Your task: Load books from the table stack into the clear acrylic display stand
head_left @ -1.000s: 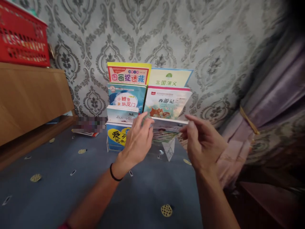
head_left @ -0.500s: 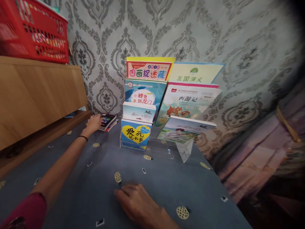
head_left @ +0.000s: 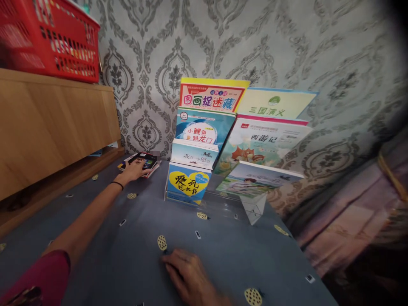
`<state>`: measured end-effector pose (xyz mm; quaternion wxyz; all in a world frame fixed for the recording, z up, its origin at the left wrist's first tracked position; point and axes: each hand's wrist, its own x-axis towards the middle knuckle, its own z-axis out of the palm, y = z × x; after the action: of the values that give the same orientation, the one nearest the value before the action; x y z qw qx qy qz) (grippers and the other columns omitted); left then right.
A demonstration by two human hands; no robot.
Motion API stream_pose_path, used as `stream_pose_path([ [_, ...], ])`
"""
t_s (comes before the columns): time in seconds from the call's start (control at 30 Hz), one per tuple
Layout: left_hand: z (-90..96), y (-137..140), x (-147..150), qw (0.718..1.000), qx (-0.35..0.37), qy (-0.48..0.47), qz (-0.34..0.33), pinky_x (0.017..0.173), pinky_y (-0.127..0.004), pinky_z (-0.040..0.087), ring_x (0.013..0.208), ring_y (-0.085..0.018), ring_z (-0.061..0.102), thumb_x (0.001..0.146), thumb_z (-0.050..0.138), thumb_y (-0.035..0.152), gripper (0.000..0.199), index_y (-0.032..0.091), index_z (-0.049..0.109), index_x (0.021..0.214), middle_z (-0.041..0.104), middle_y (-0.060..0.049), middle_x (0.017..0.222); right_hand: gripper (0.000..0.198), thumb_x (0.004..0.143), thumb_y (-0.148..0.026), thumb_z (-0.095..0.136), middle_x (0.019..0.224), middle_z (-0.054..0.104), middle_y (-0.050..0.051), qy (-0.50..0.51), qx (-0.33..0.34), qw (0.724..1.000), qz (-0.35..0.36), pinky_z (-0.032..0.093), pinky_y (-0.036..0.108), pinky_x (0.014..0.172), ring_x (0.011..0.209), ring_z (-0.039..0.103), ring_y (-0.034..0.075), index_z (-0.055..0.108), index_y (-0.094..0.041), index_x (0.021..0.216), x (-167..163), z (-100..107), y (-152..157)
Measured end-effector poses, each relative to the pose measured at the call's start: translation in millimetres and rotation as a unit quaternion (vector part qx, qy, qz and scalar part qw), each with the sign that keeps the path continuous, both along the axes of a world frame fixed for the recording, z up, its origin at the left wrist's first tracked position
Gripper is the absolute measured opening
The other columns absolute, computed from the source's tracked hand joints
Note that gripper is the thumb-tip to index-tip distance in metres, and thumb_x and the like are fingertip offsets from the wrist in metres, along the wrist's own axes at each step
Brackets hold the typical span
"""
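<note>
At the far left of the table, my left hand (head_left: 133,170) lies on a small stack of books. Its fingers are spread over the dark cover of the top book (head_left: 148,160), not wrapped around it. Pale and coloured page edges of other books show below. My right hand (head_left: 189,274) rests on the tablecloth near the front, fingers loosely curled in with nothing in them. Between and beyond the hands, a clear display stand (head_left: 255,209) holds books in two stepped columns. The lowest on the left is a blue book with a yellow heart (head_left: 188,185).
A wooden cabinet (head_left: 57,114) stands along the left edge, bearing a red plastic basket (head_left: 70,51). Patterned wallpaper (head_left: 178,55) covers the wall behind the stand. A pinkish curtain or cloth (head_left: 347,225) hangs beyond the table's right edge.
My left hand has moved from the near left side of the book stack onto its top, fingers now spread over the cover. The view has shifted slightly left. My right hand remains on the table.
</note>
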<state>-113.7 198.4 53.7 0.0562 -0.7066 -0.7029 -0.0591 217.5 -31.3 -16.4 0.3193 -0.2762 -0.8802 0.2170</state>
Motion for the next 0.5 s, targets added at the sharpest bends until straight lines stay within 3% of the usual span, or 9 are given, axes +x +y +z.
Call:
stream_pose_path([
  [0.2,-11.8,-9,-1,0.998,-0.015,0.046,-0.032,0.108,-0.067,0.026,0.139,-0.043,0.038,0.086,0.060,0.058,0.075,0.018,0.042,0.147,0.046,-0.024,0.149,0.026,0.100,-0.023,0.046,0.098,0.073,0.006,-0.012,-0.039,0.999,-0.001,0.053,0.027,0.083,0.091,0.069,0.018,0.068,-0.022,0.112,-2,-1,1],
  [0.37,-12.9,-15,0,0.996,-0.003,0.073,-0.048,0.105,-0.056,0.034,0.135,-0.039,0.045,0.098,0.045,0.039,0.050,0.018,0.046,0.144,0.054,-0.023,0.142,0.026,0.098,-0.023,0.047,0.094,0.073,0.006,-0.029,-0.061,0.998,0.002,0.053,0.028,0.081,0.087,0.070,0.018,0.069,-0.021,0.111,-3,-2,4],
  [0.5,-7.0,-26,2,0.995,0.005,0.089,-0.054,0.103,-0.051,0.039,0.125,-0.034,0.056,0.101,0.036,0.030,0.043,0.016,0.052,0.138,0.062,-0.021,0.133,0.026,0.098,-0.022,0.047,0.099,0.074,0.007,-0.029,-0.075,0.997,-0.004,0.052,0.030,0.088,0.096,0.069,0.019,0.069,-0.021,0.111,-3,1,3],
])
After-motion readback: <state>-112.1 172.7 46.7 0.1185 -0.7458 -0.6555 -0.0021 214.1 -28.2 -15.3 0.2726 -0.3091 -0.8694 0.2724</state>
